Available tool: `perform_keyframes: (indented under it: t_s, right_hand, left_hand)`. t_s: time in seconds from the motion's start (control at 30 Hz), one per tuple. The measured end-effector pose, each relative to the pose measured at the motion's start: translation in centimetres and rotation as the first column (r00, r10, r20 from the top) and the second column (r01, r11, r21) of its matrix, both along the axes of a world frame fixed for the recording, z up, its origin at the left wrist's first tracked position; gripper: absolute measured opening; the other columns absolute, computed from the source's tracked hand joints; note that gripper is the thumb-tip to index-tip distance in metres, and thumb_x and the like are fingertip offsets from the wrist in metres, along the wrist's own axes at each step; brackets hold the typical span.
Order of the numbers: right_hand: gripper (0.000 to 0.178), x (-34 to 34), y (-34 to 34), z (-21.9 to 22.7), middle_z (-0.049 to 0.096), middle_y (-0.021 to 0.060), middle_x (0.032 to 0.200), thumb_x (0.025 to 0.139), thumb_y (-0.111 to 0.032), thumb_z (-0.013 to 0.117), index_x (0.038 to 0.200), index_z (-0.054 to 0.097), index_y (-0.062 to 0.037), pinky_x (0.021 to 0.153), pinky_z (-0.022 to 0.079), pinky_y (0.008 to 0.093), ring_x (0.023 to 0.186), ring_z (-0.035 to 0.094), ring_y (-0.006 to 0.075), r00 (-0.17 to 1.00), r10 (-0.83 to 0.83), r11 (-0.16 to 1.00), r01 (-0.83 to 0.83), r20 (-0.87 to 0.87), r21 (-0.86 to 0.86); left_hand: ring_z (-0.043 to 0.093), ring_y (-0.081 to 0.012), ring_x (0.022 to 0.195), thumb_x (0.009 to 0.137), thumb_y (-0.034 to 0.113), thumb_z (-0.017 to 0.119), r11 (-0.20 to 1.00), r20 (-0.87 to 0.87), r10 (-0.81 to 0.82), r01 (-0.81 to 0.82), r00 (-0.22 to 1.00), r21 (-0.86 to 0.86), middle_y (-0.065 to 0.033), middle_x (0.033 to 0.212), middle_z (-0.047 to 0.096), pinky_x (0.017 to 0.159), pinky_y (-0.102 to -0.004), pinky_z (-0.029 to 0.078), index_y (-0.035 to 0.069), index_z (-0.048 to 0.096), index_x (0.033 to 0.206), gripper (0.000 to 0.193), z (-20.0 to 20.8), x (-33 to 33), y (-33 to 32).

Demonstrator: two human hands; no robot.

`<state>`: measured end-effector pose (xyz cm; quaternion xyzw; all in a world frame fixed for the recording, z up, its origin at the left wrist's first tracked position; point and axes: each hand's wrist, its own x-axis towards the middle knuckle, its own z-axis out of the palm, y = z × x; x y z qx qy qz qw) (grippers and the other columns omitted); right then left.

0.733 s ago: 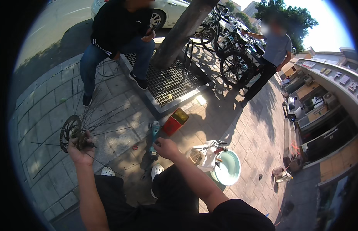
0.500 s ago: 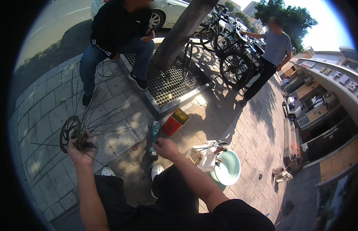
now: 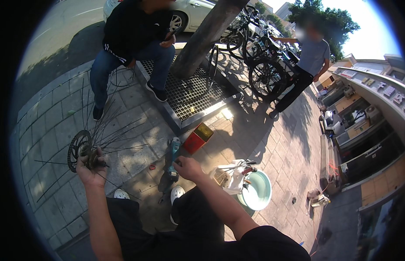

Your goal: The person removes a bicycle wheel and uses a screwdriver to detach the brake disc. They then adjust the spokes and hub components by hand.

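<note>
The left hand (image 3: 90,174) is closed around the wheel hub (image 3: 92,161) at the person's left, with a brake disc (image 3: 76,150) beside it and rimless spokes (image 3: 96,133) splaying outward; the right hand (image 3: 188,168), well apart, is curled near a teal power tool (image 3: 174,150), and whether it pinches anything I cannot tell. If that single-handed hold slackened or the hub tipped, the unsupported spokes could slip out, tangle or jab a finger, while any small part dropped might vanish on the dappled pavement (image 3: 50,117)
</note>
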<state>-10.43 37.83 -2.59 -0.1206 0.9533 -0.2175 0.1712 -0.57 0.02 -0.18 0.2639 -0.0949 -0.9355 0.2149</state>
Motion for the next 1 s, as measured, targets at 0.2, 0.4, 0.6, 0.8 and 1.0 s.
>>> perform_keyframes:
  t_s: [0.2, 0.4, 0.6, 0.8, 1.0]
  right_hand:
    - [0.038, 0.0, 0.1, -0.3, 0.077, 0.0166, 0.103, 0.095, -0.042, 0.068, 0.113, 0.073, -0.0085, 0.085, 0.057, 0.0475, 0.099, 0.072, 0.0379, 1.0, 0.006, 1.0, -0.006, 0.0, 0.003]
    - [0.038, -0.1, 0.1, -0.7, 0.076, 0.0164, 0.104, 0.095, -0.042, 0.068, 0.113, 0.073, -0.0089, 0.085, 0.057, 0.0477, 0.099, 0.072, 0.038, 1.0, 0.004, 1.0, -0.005, 0.011, 0.021]
    - [0.038, -0.1, 0.1, -1.0, 0.076, 0.0166, 0.104, 0.095, -0.043, 0.068, 0.113, 0.073, -0.0095, 0.085, 0.057, 0.0478, 0.099, 0.072, 0.0381, 1.0, 0.002, 0.999, -0.002, 0.001, 0.043]
    - [0.039, -0.1, -0.3, -0.5, 0.076, 0.0165, 0.104, 0.094, -0.043, 0.068, 0.113, 0.073, -0.0098, 0.084, 0.057, 0.0479, 0.1, 0.072, 0.0382, 1.0, 0.013, 0.998, -0.013, 0.008, 0.054]
    - [0.039, 0.1, -0.2, -0.6, 0.076, 0.0155, 0.104, 0.096, -0.046, 0.065, 0.113, 0.072, -0.0108, 0.085, 0.057, 0.0493, 0.099, 0.072, 0.0382, 1.0, 0.003, 0.996, -0.004, 0.013, 0.084]
  left_hand:
    - [0.069, -0.035, 0.109, 0.089, 0.015, 0.055, 1.0, -0.034, 0.009, -0.009, 0.999, -0.001, -0.0159, 0.114, 0.067, 0.067, -0.0372, 0.057, 0.002, 0.059, 0.127, 0.04, -0.6, 0.1, -0.1]
    - [0.069, -0.0352, 0.108, 0.089, 0.015, 0.055, 1.0, -0.022, 0.004, -0.004, 1.0, 0.002, -0.0162, 0.114, 0.066, 0.067, -0.0377, 0.057, 0.003, 0.059, 0.127, 0.041, -0.5, 0.1, -0.1]
    - [0.069, -0.0348, 0.107, 0.088, 0.015, 0.056, 1.0, 0.025, -0.003, 0.004, 1.0, -0.023, -0.0169, 0.114, 0.066, 0.067, -0.0381, 0.057, 0.002, 0.058, 0.127, 0.041, 0.7, 0.3, 0.4]
    - [0.068, -0.0343, 0.11, 0.089, 0.015, 0.055, 1.0, 0.006, 0.013, -0.013, 1.0, 0.025, -0.0168, 0.112, 0.067, 0.069, -0.038, 0.056, 0.0, 0.059, 0.125, 0.04, -0.5, 0.3, -0.2]
    - [0.069, -0.0349, 0.108, 0.087, 0.015, 0.054, 0.999, 0.007, -0.003, 0.003, 1.0, 0.049, -0.0167, 0.109, 0.068, 0.068, -0.0377, 0.056, 0.0, 0.06, 0.123, 0.039, -0.6, 0.3, -0.2]
